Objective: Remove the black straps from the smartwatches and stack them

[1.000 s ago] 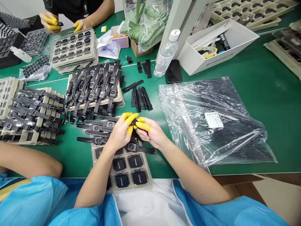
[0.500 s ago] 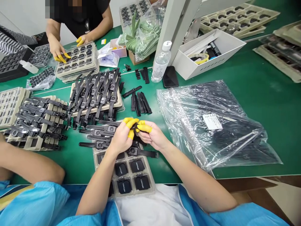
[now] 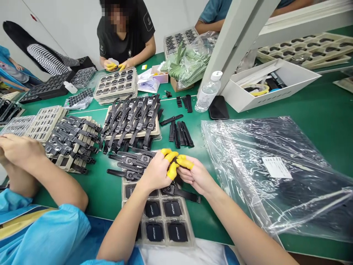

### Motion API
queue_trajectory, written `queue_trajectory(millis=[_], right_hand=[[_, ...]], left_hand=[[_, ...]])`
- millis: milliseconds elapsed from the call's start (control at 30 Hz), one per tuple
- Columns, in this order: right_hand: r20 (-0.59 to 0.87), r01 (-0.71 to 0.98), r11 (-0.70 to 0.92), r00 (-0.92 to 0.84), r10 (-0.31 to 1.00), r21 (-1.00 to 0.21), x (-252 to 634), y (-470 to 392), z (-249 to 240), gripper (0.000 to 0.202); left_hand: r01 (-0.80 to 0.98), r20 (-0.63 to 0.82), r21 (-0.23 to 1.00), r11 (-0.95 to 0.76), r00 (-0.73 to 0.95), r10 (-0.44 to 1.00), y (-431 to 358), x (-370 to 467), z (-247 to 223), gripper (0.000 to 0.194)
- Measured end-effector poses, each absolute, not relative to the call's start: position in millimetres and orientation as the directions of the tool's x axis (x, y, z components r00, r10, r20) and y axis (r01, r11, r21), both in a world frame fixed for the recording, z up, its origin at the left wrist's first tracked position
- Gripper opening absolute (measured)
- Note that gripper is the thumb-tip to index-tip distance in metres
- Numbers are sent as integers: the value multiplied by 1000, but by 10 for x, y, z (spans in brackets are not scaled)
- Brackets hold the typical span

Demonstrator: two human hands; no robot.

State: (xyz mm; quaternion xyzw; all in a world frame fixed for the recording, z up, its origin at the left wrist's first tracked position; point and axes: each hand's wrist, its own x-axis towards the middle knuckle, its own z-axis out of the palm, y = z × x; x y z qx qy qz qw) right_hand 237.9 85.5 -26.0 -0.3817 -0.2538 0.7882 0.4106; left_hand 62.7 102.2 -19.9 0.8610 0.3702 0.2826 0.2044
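My left hand (image 3: 158, 170) and my right hand (image 3: 194, 172), both with yellow finger covers, meet over a tray. Their fingertips are pinched together on a small dark watch part (image 3: 175, 161), mostly hidden by the fingers. Under them lies a beige tray (image 3: 162, 219) whose compartments hold square black pieces. A black watch with its strap (image 3: 183, 193) sits just below my right hand. More black watches (image 3: 131, 162) lie in rows at the tray's far end, left of my left hand.
Watch-laden trays (image 3: 132, 119) stand beyond my hands. Loose straps (image 3: 180, 134), a bottle (image 3: 209, 92), a phone (image 3: 218, 108) and a white box (image 3: 271, 84) lie further back. A plastic-wrapped stack (image 3: 275, 165) is at right. A co-worker's arms (image 3: 46, 165) reach in at left.
The view has shifted, so the scene sits lower and further right. Both hands stay pinched together. The co-worker's hands at left have come into view; the person opposite has drawn their hands back from the tray.
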Motion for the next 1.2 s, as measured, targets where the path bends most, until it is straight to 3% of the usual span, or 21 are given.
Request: queue_trajectory(millis=[133, 300, 433, 567, 700, 833, 1033, 1200], right_hand=[[-433, -383, -563, -376, 819, -733, 2384, 849, -273, 44], [-377, -392, -522, -390, 840, -757, 2383, 828, -264, 43], [-210, -345, -299, -273, 939, -890, 2406, 800, -269, 41], [-20, 6, -19, -212, 977, -1000, 2495, 799, -263, 34], [87, 288, 201, -363, 928, -936, 2549, 816, -252, 27], [141, 437, 395, -507, 850, -808, 2467, 741, -253, 30], [73, 435, 525, -716, 695, -732, 2302, 574, -198, 13], [-80, 493, 588, -805, 588, -641, 2318, 546, -141, 8]], left_hand=[[567, 294, 497, -658, 603, 742, 1028, 611, -179, 37], [480, 273, 643, -597, 585, 764, 1028, 572, -196, 41], [456, 255, 691, -561, 572, 779, 981, 584, -110, 58], [547, 265, 610, -573, 541, 798, 951, 453, 184, 47], [731, 136, 504, -460, 459, 878, 920, 2, 388, 38], [847, 12, 316, -426, 446, 895, 700, -493, 334, 23], [821, -111, 424, -383, 466, 878, 289, -801, 150, 20], [845, -68, 334, -418, 464, 883, 184, -697, -67, 24]])
